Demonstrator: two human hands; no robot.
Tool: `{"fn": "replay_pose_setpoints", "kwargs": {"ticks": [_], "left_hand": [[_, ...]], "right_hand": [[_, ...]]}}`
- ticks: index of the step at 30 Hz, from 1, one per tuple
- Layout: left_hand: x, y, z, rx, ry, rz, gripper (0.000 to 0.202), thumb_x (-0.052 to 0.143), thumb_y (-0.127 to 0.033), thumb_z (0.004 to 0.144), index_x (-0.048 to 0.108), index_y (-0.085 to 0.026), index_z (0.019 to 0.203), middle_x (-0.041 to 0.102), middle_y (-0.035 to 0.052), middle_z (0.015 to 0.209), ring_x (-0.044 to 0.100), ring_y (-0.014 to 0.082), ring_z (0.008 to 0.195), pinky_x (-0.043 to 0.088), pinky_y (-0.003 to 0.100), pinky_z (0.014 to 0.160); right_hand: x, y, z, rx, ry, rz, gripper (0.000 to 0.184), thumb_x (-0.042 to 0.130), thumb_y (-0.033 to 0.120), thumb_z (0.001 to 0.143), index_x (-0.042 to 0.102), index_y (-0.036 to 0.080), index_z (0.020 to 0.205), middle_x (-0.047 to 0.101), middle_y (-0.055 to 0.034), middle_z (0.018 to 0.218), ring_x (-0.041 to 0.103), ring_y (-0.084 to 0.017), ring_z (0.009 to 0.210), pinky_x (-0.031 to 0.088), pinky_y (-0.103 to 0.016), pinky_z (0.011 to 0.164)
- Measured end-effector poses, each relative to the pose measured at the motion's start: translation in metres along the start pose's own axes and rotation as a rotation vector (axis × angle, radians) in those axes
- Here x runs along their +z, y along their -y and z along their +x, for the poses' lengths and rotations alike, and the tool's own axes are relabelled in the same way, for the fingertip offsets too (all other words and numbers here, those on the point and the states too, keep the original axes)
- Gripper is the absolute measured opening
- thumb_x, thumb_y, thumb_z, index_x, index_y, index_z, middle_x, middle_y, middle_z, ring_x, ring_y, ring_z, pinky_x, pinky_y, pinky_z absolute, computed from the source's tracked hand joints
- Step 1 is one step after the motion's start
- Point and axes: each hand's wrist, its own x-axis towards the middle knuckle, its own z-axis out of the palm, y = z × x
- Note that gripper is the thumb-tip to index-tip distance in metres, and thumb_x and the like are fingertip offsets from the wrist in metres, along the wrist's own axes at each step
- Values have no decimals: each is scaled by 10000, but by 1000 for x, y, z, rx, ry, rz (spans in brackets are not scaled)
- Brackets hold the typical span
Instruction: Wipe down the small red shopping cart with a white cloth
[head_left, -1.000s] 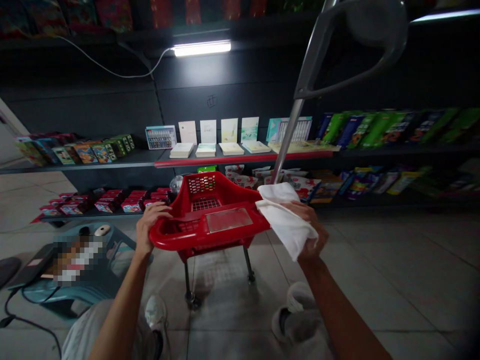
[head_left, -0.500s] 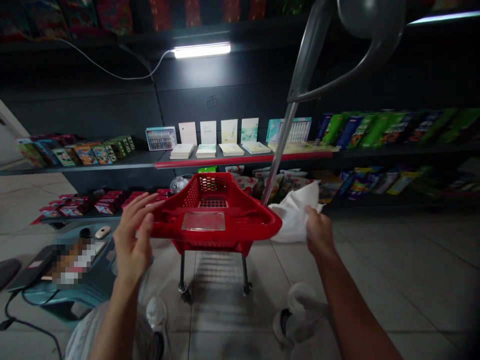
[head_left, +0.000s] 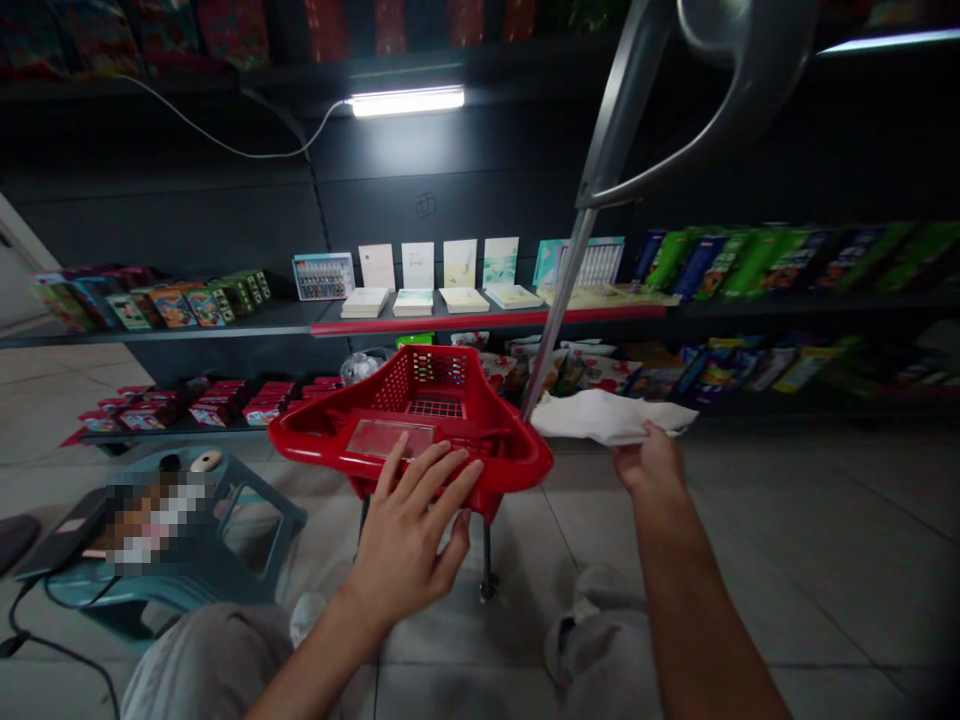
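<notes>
A small red shopping trolley point(head_left: 337, 445) with a perforated basket stands on the tiled floor in front of me. Its long grey handle point(head_left: 600, 170) rises up to the right. My left hand point(head_left: 409, 530) rests on the trolley's near rim with the fingers stretched out and the thumb below the edge. My right hand point(head_left: 649, 460) is to the right of the basket and pinches a white cloth point(head_left: 611, 415), which spreads out flat beyond my fingers. My knees and white shoes show at the bottom.
A blue plastic stool point(head_left: 225, 530) with a mouse and some items stands at the left, with a cable on the floor. Dark shelves point(head_left: 487, 318) behind the trolley carry notebooks, boxes and packets. A lit tube lamp point(head_left: 405, 100) hangs above.
My left hand has moved from the trolley's left rim to its near front rim. The trolley has turned. My right hand with the cloth has come off the basket's right edge.
</notes>
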Motion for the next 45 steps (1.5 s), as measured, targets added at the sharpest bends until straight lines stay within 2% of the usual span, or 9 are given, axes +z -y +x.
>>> {"fn": "replay_pose_setpoints", "kwargs": {"ticks": [3,6,11,16,19,23,32,39,45], "left_hand": [[7,2,-1,-25,-57,-15,480,537,-230,958,564,-243,1437,652,62,1406,535,250,1363,254,534,1258],[14,3,0,-56,-139,-26,410,530,-257,971,612,-241,1372,678,76,1325,559,247,1290,315,495,1180],[29,7,3,-117,-289,29,290,522,-272,968,677,-241,1212,705,84,1169,582,262,1177,334,490,1075],[36,22,-1,-150,-460,87,202,504,-270,949,683,-234,1035,699,74,1018,590,271,1075,335,503,1010],[37,33,-5,-159,-530,101,206,476,-287,942,672,-234,974,682,70,968,589,270,1039,336,513,1012],[35,46,-11,-169,-562,114,231,440,-306,938,660,-240,959,671,68,953,589,269,1023,340,535,1048],[30,86,-26,-187,-663,105,355,327,-387,935,651,-261,866,673,76,876,603,291,981,329,624,1113],[13,110,-32,-290,-782,-2,374,325,-376,909,641,-242,759,704,76,810,669,279,929,356,599,1145],[-9,139,-32,-420,-842,-137,463,274,-318,894,628,-217,614,709,90,730,713,275,885,383,565,1132]], "right_hand": [[24,2,-32,-102,41,192,258,515,239,943,635,195,1166,718,-42,1162,712,-125,1027,599,-280,911],[56,-3,-82,-274,338,321,363,585,354,932,645,190,1251,693,-59,1304,641,-151,1243,480,-348,1130],[77,-10,-148,-102,722,256,685,679,659,803,655,225,1332,687,-87,1352,552,-270,1384,396,-490,1202],[73,-1,-156,-11,839,245,874,381,908,824,682,248,1313,677,-83,1372,483,-290,1448,379,-519,1205],[77,-12,-153,-16,838,167,723,558,784,840,677,246,1308,685,-81,1362,538,-278,1393,402,-471,1190],[84,-37,-159,-209,833,19,650,778,538,785,623,266,1354,682,-67,1351,618,-246,1264,476,-378,1103],[83,-35,-180,-522,1228,-362,389,551,508,999,569,211,1250,674,-40,1028,622,-162,850,506,-250,753],[88,-60,-181,-685,1315,-496,221,515,306,1029,597,226,1218,687,-37,1092,647,-173,976,492,-290,923],[93,-86,-166,-743,1317,-559,370,515,259,1027,547,263,1396,635,-83,1366,588,-208,1283,427,-372,1123]]}}
